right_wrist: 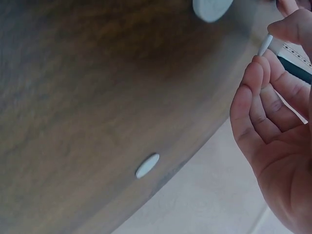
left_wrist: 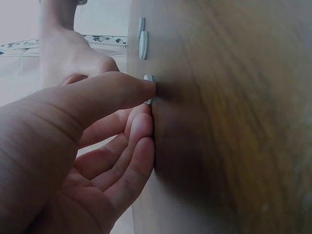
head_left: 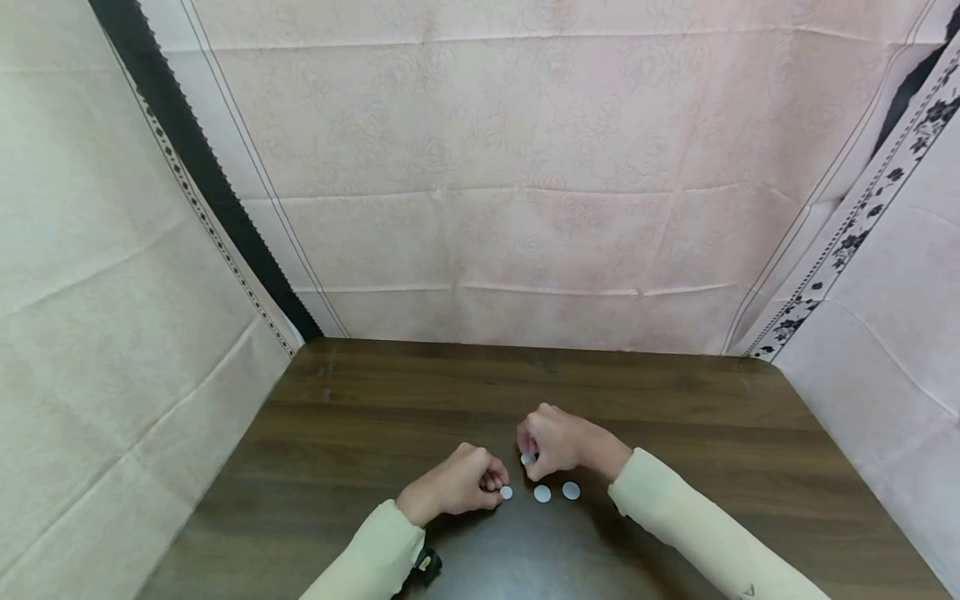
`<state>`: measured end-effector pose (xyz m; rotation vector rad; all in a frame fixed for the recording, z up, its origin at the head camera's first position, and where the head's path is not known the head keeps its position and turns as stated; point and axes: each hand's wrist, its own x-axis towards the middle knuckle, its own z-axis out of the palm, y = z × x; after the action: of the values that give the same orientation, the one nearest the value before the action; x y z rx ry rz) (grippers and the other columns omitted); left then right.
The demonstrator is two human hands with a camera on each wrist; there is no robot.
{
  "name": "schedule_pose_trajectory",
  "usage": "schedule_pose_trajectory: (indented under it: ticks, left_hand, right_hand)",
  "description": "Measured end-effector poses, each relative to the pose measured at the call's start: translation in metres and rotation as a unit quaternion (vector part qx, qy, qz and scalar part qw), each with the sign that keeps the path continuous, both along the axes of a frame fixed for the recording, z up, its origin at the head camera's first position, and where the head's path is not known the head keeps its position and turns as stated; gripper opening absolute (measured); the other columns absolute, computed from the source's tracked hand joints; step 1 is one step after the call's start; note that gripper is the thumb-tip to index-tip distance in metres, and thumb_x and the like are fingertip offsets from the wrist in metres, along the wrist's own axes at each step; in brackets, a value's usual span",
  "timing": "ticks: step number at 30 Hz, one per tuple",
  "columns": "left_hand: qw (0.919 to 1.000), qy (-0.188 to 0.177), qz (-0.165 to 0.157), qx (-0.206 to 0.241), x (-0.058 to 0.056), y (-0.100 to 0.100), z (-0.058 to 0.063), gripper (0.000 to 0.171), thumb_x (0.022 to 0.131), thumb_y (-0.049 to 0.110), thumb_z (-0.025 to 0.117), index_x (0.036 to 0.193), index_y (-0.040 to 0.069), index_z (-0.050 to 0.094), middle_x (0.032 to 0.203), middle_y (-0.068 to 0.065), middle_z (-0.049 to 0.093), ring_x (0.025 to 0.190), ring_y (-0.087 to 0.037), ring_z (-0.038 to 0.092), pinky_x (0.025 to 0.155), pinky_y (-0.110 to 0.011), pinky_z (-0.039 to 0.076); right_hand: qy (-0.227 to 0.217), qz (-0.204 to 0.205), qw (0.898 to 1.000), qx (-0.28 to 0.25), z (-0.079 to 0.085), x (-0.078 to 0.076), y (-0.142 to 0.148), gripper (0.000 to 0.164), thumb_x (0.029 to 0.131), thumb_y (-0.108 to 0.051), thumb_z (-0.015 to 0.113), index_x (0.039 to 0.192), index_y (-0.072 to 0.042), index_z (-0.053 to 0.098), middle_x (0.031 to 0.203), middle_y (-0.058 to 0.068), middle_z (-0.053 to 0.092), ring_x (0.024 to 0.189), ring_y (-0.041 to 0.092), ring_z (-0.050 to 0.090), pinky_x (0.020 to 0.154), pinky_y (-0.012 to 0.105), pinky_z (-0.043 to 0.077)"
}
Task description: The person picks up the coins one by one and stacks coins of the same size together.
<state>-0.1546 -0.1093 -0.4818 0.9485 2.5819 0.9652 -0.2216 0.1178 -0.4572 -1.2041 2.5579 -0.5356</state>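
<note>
Small flat white discs are what both hands work with over the wooden table. My left hand [head_left: 459, 482] rests low on the tabletop, its thumb and fingertips pinching one white disc [head_left: 507, 492]; in the left wrist view the thumb partly covers that disc [left_wrist: 149, 78]. Farther forward and to the right, my right hand [head_left: 562, 440] pinches another disc [head_left: 528, 458] between thumb and fingers, seen edge-on in the right wrist view [right_wrist: 264, 45]. Two more discs, one nearer the left hand [head_left: 542, 494] and one to its right [head_left: 571, 491], lie flat on the table below the right hand.
The brown wood-grain table [head_left: 360, 417] has rounded far corners. Pale patterned cloth [head_left: 525, 167] hangs behind it, with light cloth panels [head_left: 112, 333] on both sides. A small black object [head_left: 428, 564] sits under the left wrist.
</note>
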Motion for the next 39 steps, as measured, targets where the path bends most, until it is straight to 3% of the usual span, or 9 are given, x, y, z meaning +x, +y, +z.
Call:
schedule_pose_trajectory:
  ticks: [5,15,19,26,30,35,39]
  left_hand:
    - [1.0000,-0.006,-0.006,0.001,-0.001,-0.001,-0.002,0.005,0.090,0.006,0.079,0.095,0.005,0.079,0.088,0.000,0.077,0.077,0.003,0.065,0.072,-0.013,0.054]
    - [0.9989,-0.039,0.014,0.019,-0.003,-0.005,-0.002,0.010,0.087,0.007,0.083,0.097,0.008,0.080,0.089,0.004,0.078,0.076,0.005,0.065,0.072,-0.014,0.055]
    - [0.9967,-0.065,0.018,0.045,-0.006,-0.009,-0.005,0.011,0.088,0.009,0.082,0.100,0.008,0.081,0.090,0.006,0.078,0.077,0.004,0.067,0.073,-0.015,0.056]
    - [0.9886,-0.113,0.051,0.086,-0.010,-0.013,-0.002,0.013,0.091,0.013,0.079,0.101,0.007,0.082,0.092,0.003,0.080,0.080,-0.002,0.070,0.073,-0.018,0.057]
    - [0.9923,-0.086,0.057,0.069,-0.011,-0.006,0.002,0.013,0.090,0.012,0.079,0.100,0.004,0.081,0.092,0.001,0.080,0.081,-0.002,0.072,0.074,-0.018,0.058]
    - [0.9975,-0.023,0.057,0.033,-0.014,0.006,0.006,0.011,0.089,0.008,0.080,0.098,0.001,0.080,0.089,-0.002,0.079,0.078,-0.001,0.069,0.072,-0.016,0.057]
    - [0.9974,-0.009,0.069,0.015,-0.016,0.014,0.006,0.010,0.089,0.009,0.080,0.097,0.002,0.080,0.086,-0.001,0.077,0.076,0.002,0.064,0.071,-0.015,0.054]
  right_hand:
    - [0.002,-0.002,1.000,0.004,-0.005,0.003,-0.002,0.013,0.079,-0.020,0.084,0.083,-0.018,0.072,0.073,-0.013,0.064,0.062,-0.002,0.057,0.059,0.018,0.051]
    - [0.000,0.006,1.000,-0.003,-0.013,0.003,-0.003,0.012,0.080,-0.020,0.084,0.085,-0.018,0.073,0.078,-0.010,0.069,0.068,-0.005,0.060,0.064,0.016,0.053]
    - [-0.001,0.011,1.000,-0.009,-0.014,0.003,-0.003,0.011,0.081,-0.018,0.084,0.085,-0.017,0.074,0.079,-0.009,0.071,0.071,-0.004,0.062,0.066,0.016,0.054]
    - [-0.026,0.018,0.999,-0.032,-0.012,0.003,-0.001,0.005,0.083,-0.011,0.083,0.086,-0.013,0.079,0.080,-0.007,0.076,0.073,-0.004,0.067,0.068,0.016,0.055]
    - [-0.038,0.026,0.998,-0.036,-0.010,0.002,0.001,0.004,0.087,-0.009,0.083,0.091,-0.009,0.082,0.084,-0.006,0.079,0.075,-0.005,0.068,0.069,0.014,0.056]
    - [-0.047,0.027,0.998,-0.042,-0.007,0.002,0.002,0.005,0.090,-0.009,0.082,0.093,-0.005,0.083,0.086,-0.003,0.080,0.076,-0.004,0.070,0.070,0.015,0.057]
    - [-0.048,0.023,0.997,-0.048,-0.007,0.003,0.002,0.003,0.088,-0.005,0.083,0.091,-0.006,0.083,0.084,-0.002,0.080,0.076,-0.003,0.071,0.069,0.015,0.057]
